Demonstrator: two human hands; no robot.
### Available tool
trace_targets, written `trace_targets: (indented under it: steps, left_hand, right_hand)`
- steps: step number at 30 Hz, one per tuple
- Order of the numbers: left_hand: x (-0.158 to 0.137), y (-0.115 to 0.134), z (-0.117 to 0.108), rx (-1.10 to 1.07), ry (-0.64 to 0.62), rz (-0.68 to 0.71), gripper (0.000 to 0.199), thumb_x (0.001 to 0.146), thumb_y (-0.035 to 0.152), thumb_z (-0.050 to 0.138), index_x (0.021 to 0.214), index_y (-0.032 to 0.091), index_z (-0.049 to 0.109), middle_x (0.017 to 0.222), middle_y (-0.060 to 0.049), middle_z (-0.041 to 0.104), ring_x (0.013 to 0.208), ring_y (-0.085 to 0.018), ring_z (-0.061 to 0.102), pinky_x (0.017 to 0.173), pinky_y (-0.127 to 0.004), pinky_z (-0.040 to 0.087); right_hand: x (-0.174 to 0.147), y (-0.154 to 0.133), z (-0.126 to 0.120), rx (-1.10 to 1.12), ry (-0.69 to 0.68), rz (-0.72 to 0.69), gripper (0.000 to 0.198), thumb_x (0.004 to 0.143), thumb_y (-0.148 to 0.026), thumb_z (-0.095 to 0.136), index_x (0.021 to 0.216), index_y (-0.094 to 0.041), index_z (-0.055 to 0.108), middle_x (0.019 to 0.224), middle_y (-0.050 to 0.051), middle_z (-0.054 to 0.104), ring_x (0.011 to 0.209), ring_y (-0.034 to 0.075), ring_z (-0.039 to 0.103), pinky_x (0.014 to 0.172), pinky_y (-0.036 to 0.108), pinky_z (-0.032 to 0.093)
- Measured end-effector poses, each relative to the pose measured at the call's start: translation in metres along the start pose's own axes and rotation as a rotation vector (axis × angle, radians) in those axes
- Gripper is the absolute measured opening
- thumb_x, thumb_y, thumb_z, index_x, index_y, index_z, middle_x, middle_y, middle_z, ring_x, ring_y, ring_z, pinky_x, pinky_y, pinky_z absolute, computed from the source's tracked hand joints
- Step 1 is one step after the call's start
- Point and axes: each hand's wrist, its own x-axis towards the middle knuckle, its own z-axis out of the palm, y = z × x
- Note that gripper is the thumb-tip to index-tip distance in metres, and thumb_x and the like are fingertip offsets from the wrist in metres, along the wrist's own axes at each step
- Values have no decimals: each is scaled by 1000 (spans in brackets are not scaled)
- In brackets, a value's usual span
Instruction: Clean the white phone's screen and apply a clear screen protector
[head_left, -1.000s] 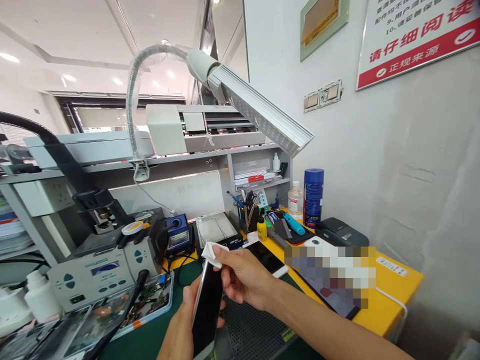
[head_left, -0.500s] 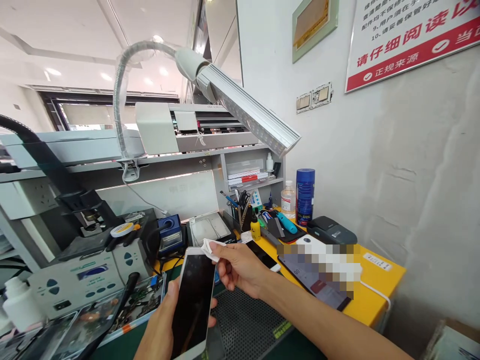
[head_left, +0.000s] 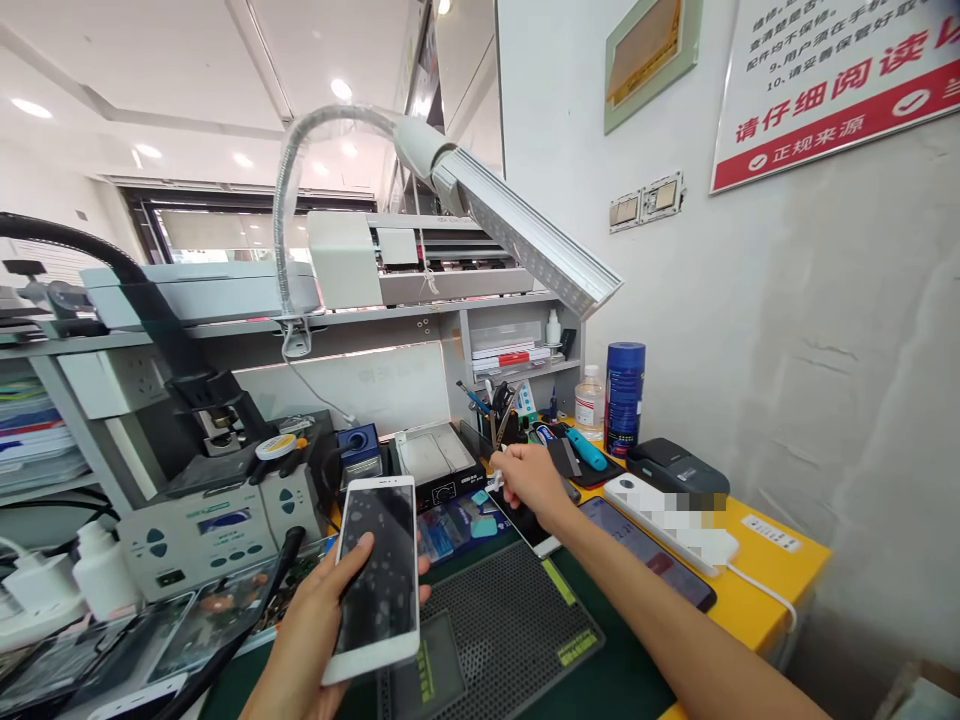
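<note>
My left hand (head_left: 322,600) is wrapped round a white smartphone (head_left: 377,560), its thumb lying on the black screen. The screen faces up and is covered in blotchy smears. My right hand (head_left: 532,482) reaches forward, fingers pinched together, with a crumpled bit of white tissue (head_left: 495,482) showing at the fingertips. Just below it lies a second white-edged phone (head_left: 529,525), partly covered by the hand. Close behind is the black pen holder (head_left: 504,425) with tweezers and tools. The yellow bottle is hidden behind my right hand.
A perforated dark mat (head_left: 510,620) lies on the green bench top. Left stand a grey soldering station (head_left: 217,530) and a white bottle (head_left: 105,575). Right are a lit phone (head_left: 637,545), a white power strip (head_left: 667,525) and a blue can (head_left: 624,400). A lamp (head_left: 525,230) hangs overhead.
My right hand has moved from the phone's top edge, away and to the right, with the tissue. The phone has tilted flatter, and my left thumb now rests on its screen. The view has turned left.
</note>
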Motion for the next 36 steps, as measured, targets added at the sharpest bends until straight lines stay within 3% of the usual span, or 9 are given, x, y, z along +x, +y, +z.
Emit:
trace_targets:
  steps: [4,10,15,22,26,28,30,32,36]
  left_hand:
    - [11,-4,-9,-32,-4,-36,40,89,19,62,127,10,57,83,-16,77,72,-34,76,63,-45,63]
    - [15,-5,-13,-51,5,-57,33,91,26,62,115,5,65,84,-20,76,73,-35,75,60,-44,63]
    - [10,0,-12,-121,12,-122,39,96,32,55,119,1,63,93,-23,75,83,-35,75,74,-47,62]
    - [12,-5,-15,-174,-9,-122,47,98,42,50,123,4,61,95,-23,75,75,-34,75,70,-49,61]
    - [15,-6,-15,-208,-36,-127,48,98,45,48,122,6,62,91,-20,76,76,-33,75,72,-48,61]
    - [15,-5,-16,-233,-75,-110,46,98,45,47,124,9,61,93,-17,76,77,-31,75,73,-47,61]
    - [15,-5,-17,-265,-108,-99,46,98,46,46,124,11,60,95,-15,76,78,-30,75,73,-46,61]
    - [15,-5,-19,-293,-140,-120,47,98,48,47,124,12,61,95,-14,76,78,-30,75,73,-45,61]
    - [14,-4,-22,-362,-204,-142,50,97,50,46,120,9,64,94,-15,75,79,-30,73,76,-43,59]
  right_hand:
    - [9,2,-14,-162,19,-12,26,67,-27,58,45,-21,44,32,-3,47,30,10,40,34,21,27]
    - [15,6,-19,-305,188,-116,37,64,-25,60,41,-23,32,36,-6,35,42,10,33,43,25,22]
    - [16,6,-19,-322,311,-185,44,68,-30,61,46,-24,24,46,-7,26,49,11,25,47,27,20]
    - [14,5,-15,-245,335,-242,47,74,-30,59,52,-25,18,50,-7,18,50,11,19,47,28,18]
    - [2,1,-2,-191,224,-277,45,81,-35,58,52,-24,25,48,-8,24,47,10,25,47,26,25]
    - [-13,-4,7,-179,106,-304,38,84,-41,58,55,-22,41,49,-6,35,47,11,34,48,26,31]
    - [-32,-10,17,-175,-27,-357,26,85,-45,61,77,-21,59,59,-4,52,56,14,49,53,26,39]
    - [-52,-14,26,-246,-203,-550,32,86,-43,64,109,-20,62,87,4,65,79,19,60,65,29,47]
    - [-83,-14,43,-407,-396,-975,65,69,-49,81,122,-18,61,117,13,64,111,28,57,98,43,44]
